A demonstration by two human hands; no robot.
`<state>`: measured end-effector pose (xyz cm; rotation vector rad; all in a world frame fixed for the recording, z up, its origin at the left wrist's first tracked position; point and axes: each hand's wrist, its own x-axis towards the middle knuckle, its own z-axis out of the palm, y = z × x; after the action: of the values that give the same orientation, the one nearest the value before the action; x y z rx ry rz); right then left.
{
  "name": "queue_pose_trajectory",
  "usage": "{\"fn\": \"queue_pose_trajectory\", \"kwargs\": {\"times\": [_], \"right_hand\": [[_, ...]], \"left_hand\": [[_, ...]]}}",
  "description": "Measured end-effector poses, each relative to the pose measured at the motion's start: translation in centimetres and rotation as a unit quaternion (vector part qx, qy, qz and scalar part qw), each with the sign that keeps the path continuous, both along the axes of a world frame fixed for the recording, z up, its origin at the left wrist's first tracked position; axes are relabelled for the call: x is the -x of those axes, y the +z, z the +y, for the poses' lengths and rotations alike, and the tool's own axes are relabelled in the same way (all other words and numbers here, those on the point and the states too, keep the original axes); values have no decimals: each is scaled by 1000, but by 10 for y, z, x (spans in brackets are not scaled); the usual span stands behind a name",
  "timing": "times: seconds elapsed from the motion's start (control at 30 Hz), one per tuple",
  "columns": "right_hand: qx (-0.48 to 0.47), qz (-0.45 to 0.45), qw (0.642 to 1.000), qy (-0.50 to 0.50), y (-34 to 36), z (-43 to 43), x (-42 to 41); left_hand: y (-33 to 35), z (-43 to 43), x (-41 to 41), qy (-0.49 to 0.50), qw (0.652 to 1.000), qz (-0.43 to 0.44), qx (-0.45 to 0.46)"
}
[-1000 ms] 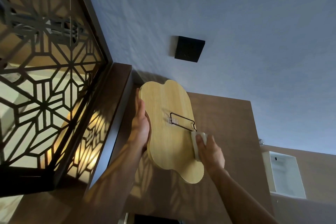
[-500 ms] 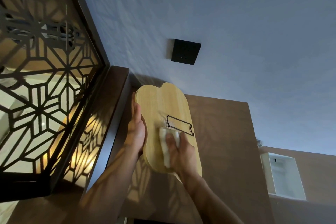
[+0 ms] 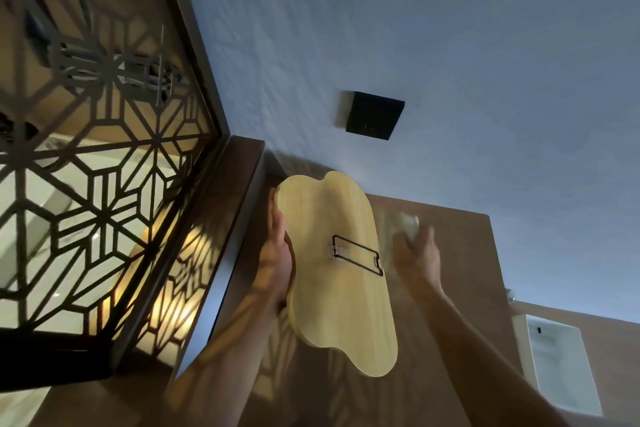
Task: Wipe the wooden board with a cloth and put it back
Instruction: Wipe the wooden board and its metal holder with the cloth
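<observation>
The board (image 3: 332, 270), a pale, lobed slab of wood with a black wire loop (image 3: 356, 255) fixed on its facing side, is held tilted in the air, above a brown wooden bench (image 3: 464, 274) and in front of a grey wall (image 3: 415, 28). Its left edge is braced by the left hand (image 3: 277, 256), whose palm is pressed flat against the rim with the fingers stretched upward; whether the thumb is hooked behind cannot be told. The right hand (image 3: 417, 258) is off the board, just beside its right edge, and is blurred; a pale cloth (image 3: 408, 222) is seen at its fingertips and appears to be pinched there, though the grip itself is too smeared to be judged with certainty.

The wiping is judged to be mid-stroke, with the cloth swept clear of the surface.

The main risk is judged to lie in the support: the board is steadied on one side only, so a firm return stroke from the right could twist it out of the left palm and drop it onto the bench. The cloth could also be snagged on the loop. A dark square plate (image 3: 375, 114) is mounted on the wall beyond the hands, and a lattice screen (image 3: 97, 184) stands to the left of them.
</observation>
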<state>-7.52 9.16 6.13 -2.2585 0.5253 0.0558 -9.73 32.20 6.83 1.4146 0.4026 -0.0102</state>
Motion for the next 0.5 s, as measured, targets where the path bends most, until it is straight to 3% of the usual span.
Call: {"fn": "queue_pose_trajectory", "kwargs": {"times": [0.1,0.23,0.3,0.37,0.4,0.5], "right_hand": [[18,-105,987,123,33,55,-50],[29,-123,965,231,54,114,-82],[118,-121,935,312,51,128,-79],[236,-109,908,328,55,131,-63],[250,-110,899,342,60,130,-52],[192,-94,899,382,73,119,-7]], "left_hand": [[1,0,1,7,1000,3,-24],[0,1,-2,11,1000,-2,24],[-4,2,-4,18,997,-11,76],[-10,3,-4,18,993,-22,113],[-13,3,-5,14,993,-30,111],[-15,4,1,9,995,-38,96]]}}
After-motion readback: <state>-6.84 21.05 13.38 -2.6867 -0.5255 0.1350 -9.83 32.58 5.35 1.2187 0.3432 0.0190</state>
